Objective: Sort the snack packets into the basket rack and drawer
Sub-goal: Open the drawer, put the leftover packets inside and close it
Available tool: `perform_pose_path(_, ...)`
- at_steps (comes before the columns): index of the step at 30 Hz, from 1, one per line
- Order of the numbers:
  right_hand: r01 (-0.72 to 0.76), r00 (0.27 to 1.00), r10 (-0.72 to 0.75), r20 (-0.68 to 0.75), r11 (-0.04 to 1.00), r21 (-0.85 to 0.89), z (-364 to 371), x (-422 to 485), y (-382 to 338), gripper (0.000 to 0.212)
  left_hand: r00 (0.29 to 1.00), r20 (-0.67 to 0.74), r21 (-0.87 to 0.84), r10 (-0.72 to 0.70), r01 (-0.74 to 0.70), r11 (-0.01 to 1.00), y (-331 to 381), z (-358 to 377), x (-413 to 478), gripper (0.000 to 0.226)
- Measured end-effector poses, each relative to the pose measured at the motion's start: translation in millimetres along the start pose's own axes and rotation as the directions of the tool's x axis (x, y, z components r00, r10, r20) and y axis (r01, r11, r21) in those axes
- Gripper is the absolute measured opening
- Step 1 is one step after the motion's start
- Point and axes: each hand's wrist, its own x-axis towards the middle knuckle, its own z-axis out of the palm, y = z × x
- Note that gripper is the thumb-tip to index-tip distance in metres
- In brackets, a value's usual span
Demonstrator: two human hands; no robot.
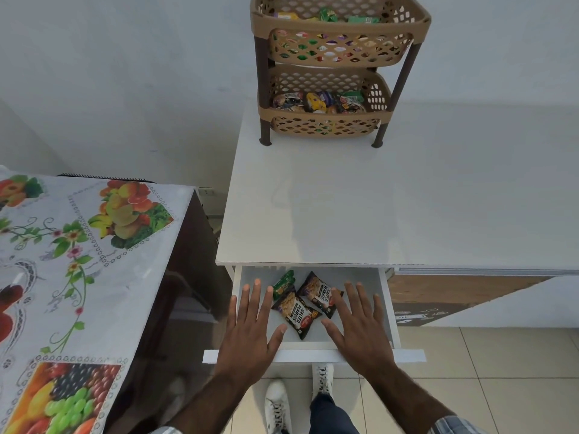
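The white drawer (387, 305) stands pulled out under the white tabletop. Inside it lie two salted peanuts packets (297, 313) and a green packet (283, 284). My left hand (252, 330) hovers flat over the drawer's left part, fingers spread, holding nothing. Over the right part my right hand (360, 327) is spread the same way, its fingers just touching the edge of the right peanuts packet (319, 294). At the back of the tabletop stands a tan two-tier basket rack (336, 48), with several snack packets in both baskets.
The white table (344, 208) reaches to the right edge. To the left is a lower table with a fruit-print cloth (78, 261). My white shoes (277, 402) stand on the tiled floor below the drawer front (313, 355).
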Motion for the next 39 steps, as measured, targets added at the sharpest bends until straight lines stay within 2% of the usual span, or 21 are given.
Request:
perform_pose_path(9,0.028,0.999,-0.028,-0.035,1.0,0.001,-6.1,27.8,3.6,0.074,0.999,-0.032,0.024,0.031,-0.031,0.999,-7.6,1.7,29.8,0.079)
perform_pose_path(15,0.119,0.987,-0.119,-0.112,0.993,-0.007,-10.2,44.3,7.5,0.075,0.997,-0.053,0.034,0.062,-0.06,0.998,-10.9,-1.7,49.0,0.081)
perform_pose_path(18,0.142,0.985,-0.141,-0.097,0.99,0.0,-12.6,54.8,10.1,0.077,0.996,-0.053,0.043,0.066,-0.064,0.997,-12.2,-3.2,58.9,0.081)
perform_pose_path(22,0.205,0.978,-0.205,-0.038,0.979,-0.021,-16.0,63.5,21.2,0.087,0.996,-0.042,0.057,0.082,-0.08,0.995,-16.9,-4.1,72.5,0.084)
perform_pose_path(27,0.313,0.949,-0.311,0.04,0.949,-0.033,-19.9,61.1,47.5,0.111,0.994,-0.025,0.095,0.108,-0.105,0.99,-19.2,-8.3,90.0,0.086)
perform_pose_path(29,0.301,0.953,-0.298,0.06,0.952,-0.052,-22.0,60.7,53.5,0.116,0.995,-0.008,0.098,0.104,-0.102,0.99,-19.5,-11.5,96.9,0.087)
perform_pose_path(33,0.206,0.978,-0.203,0.054,0.976,-0.069,-24.8,64.0,58.2,0.111,0.992,0.024,0.082,0.122,-0.124,0.989,-22.6,-15.0,107.4,0.094)
perform_pose_path(39,0.201,0.977,-0.195,0.083,0.977,-0.072,-32.8,81.9,53.9,0.107,0.976,0.057,0.07,0.212,-0.216,0.974,-41.4,-20.4,111.7,0.117)
